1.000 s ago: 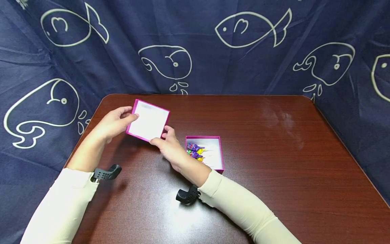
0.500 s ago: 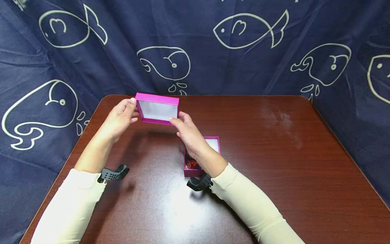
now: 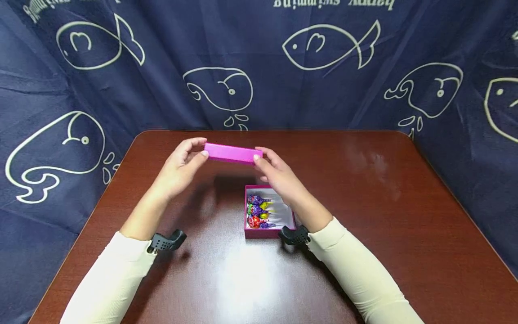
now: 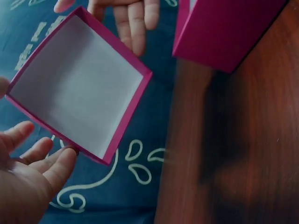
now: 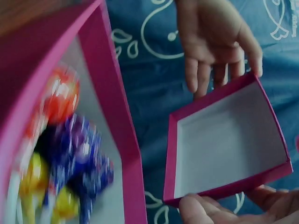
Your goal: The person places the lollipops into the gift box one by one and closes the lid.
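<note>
Between my two hands a pink box lid [image 3: 233, 153] hangs above the table, its pink side toward the head camera. White lining shows inside the lid [image 4: 79, 84] in the left wrist view. My left hand [image 3: 178, 168] grips its left end with thumb and fingers. The right hand [image 3: 281, 175] holds the opposite end the same way. Below and slightly right, an open pink box [image 3: 265, 233] stands on the table. Several wrapped lollipops [image 3: 256, 211], purple, red, green and yellow, lie in it with white sticks pointing right. Part of the box's right side is behind my right wrist.
The brown wooden table [image 3: 364, 216] extends to both sides of the box. A dark blue curtain [image 3: 267, 54] with white fish and whale drawings hangs behind it. Black wrist mounts [image 3: 167, 240] sit on both forearms.
The lid has been turned from showing its white inside to showing its pink side. Both hands have carried it right, to behind the box. The lollipops are more fully visible.
</note>
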Available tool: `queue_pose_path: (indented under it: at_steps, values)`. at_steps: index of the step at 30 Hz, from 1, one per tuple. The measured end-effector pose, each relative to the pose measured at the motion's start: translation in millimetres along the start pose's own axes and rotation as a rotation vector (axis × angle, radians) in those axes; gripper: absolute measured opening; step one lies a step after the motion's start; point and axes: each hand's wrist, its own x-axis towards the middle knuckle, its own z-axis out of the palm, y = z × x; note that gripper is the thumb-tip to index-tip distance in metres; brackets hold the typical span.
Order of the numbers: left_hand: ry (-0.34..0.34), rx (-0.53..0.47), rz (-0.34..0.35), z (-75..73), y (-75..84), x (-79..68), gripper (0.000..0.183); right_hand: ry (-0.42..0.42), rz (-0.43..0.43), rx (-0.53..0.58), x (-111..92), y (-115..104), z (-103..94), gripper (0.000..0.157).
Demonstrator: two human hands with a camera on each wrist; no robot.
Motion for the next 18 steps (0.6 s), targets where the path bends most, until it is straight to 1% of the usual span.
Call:
queue_pose_path:
  at_steps: [2, 5, 8, 10, 13, 15, 18]
  values:
    - [-0.028, -0.006, 0.09, 7.4, 0.0, -2.0, 0.038, 0.005, -0.034, -0.105, -5, 2, -8.5, 0.046]
    - [-0.069, -0.056, 0.219, 16.1, -1.8, -4.8, 0.034, 0.005, -0.083, -0.242, -13, 3, -18.8, 0.043]
    - [-0.109, -0.078, 0.304, 21.8, -4.7, -8.0, 0.029, -0.008, -0.135, -0.35, -20, 3, -28.4, 0.044]
    - [-0.136, -0.065, 0.339, 25.1, -7.5, -9.7, 0.029, -0.023, -0.166, -0.382, -24, 4, -34.1, 0.046]
    - [-0.16, -0.041, 0.368, 29.9, -10.3, -13.1, 0.031, -0.036, -0.221, -0.417, -28, 6, -41.3, 0.048]
    - [-0.17, -0.027, 0.374, 33.6, -11.5, -15.1, 0.031, -0.041, -0.262, -0.435, -31, 8, -45.2, 0.049]
    - [-0.177, -0.005, 0.381, 39.1, -11.9, -18.3, 0.031, -0.047, -0.326, -0.498, -34, 11, -49.8, 0.05]
